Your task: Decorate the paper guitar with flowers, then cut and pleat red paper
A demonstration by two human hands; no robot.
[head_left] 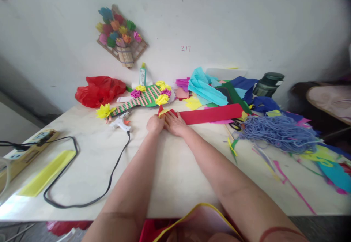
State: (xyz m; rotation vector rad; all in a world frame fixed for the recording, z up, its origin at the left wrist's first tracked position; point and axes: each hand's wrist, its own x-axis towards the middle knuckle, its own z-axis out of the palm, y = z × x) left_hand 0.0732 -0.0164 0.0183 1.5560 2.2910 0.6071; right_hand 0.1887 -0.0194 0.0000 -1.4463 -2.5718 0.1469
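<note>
A long strip of red crepe paper (pixel 211 114) lies across the middle of the table, its left end folded up with a bit of yellow showing. My left hand (pixel 155 124) is closed at that folded end, its fingertips partly hidden. Beside it, my right hand (pixel 175 123) lies flat on the strip with fingers stretched out, pressing it down. Just behind my hands rests a green guitar-shaped craft (pixel 149 96) with pink stripes and yellow and purple paper flowers. A white glue gun (pixel 120 123) lies to the left of my left hand.
The glue gun's black cord (pixel 109 183) loops towards a power strip (pixel 30 148) at left, near a yellow sheet (pixel 49 172). A red plastic bag (pixel 100 91) and glue bottle (pixel 142 74) stand behind. Blue yarn (pixel 279 132), scissors (pixel 236 124), paper scraps and a dark jar (pixel 268 84) crowd the right.
</note>
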